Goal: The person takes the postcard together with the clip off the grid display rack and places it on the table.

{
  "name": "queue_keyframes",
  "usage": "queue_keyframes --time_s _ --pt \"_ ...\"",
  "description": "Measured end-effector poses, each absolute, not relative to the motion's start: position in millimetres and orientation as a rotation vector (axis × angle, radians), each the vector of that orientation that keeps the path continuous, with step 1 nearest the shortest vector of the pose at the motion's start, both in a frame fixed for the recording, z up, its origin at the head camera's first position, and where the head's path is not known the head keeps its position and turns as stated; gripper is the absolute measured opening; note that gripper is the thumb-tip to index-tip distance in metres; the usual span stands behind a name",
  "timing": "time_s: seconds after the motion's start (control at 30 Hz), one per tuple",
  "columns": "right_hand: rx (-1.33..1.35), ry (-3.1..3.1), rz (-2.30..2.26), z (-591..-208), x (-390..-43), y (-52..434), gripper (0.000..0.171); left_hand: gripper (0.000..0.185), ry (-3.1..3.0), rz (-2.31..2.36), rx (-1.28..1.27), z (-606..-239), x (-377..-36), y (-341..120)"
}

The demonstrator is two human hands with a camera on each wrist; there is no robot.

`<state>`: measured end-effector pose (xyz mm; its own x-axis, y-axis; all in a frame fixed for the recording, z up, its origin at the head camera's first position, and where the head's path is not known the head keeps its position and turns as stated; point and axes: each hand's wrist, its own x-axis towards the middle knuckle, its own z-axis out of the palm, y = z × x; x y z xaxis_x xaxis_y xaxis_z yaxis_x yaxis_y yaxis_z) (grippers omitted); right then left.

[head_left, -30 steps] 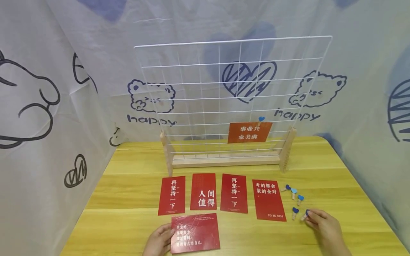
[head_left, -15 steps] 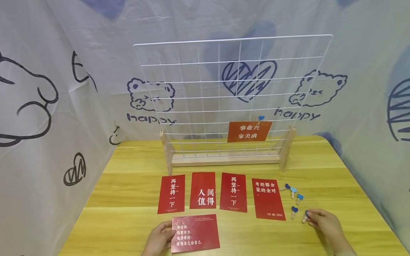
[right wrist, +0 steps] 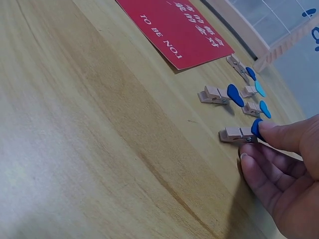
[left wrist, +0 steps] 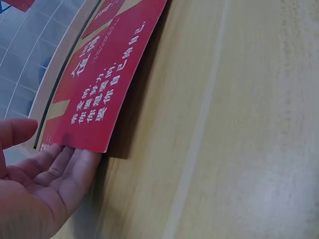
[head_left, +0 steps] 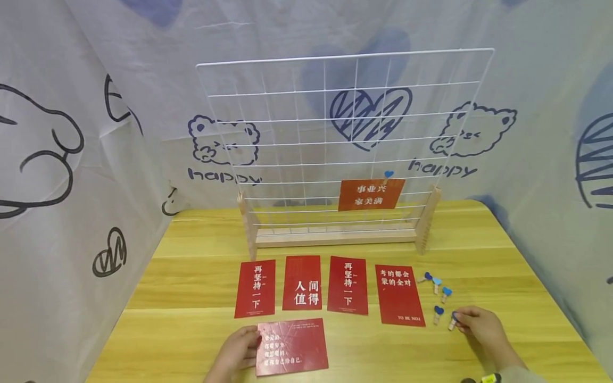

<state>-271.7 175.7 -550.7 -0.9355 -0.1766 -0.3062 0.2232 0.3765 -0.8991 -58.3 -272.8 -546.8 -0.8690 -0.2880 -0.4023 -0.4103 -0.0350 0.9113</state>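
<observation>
My left hand point(head_left: 235, 351) is at the left edge of a red card point(head_left: 292, 347) with white writing. In the left wrist view, its fingers point(left wrist: 82, 167) reach under the card's edge, and the thumb stands apart from the card. That edge is slightly raised, casting a shadow on the table. My right hand point(head_left: 481, 329) pinches a small wooden clothespin point(right wrist: 238, 134) with a dark blue heart, thumb on the heart and fingertips below. Several other heart clothespins, such as a dark blue one point(right wrist: 219, 94), lie close by on the table.
Several red cards, one of them the rightmost card point(head_left: 400, 295), lie in a row on the yellow wooden table point(head_left: 172, 298). Behind stands a white wire grid point(head_left: 325, 122) on a wooden base point(head_left: 335, 238). An orange-red card point(head_left: 371, 194) hangs on it from a light blue heart clip point(head_left: 388, 174).
Both hands stay at the same card and clothespin. The head view has shifted slightly, and more of the right sleeve shows at the bottom edge.
</observation>
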Motion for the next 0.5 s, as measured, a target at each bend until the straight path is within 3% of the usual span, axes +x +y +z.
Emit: queue_keyframes --time_s 0.5 --pt "0.004 2.345 -1.469 -548.2 -273.7 176.1 0.031 0.045 2.071 2.056 -0.845 -539.7 -60.1 -277.8"
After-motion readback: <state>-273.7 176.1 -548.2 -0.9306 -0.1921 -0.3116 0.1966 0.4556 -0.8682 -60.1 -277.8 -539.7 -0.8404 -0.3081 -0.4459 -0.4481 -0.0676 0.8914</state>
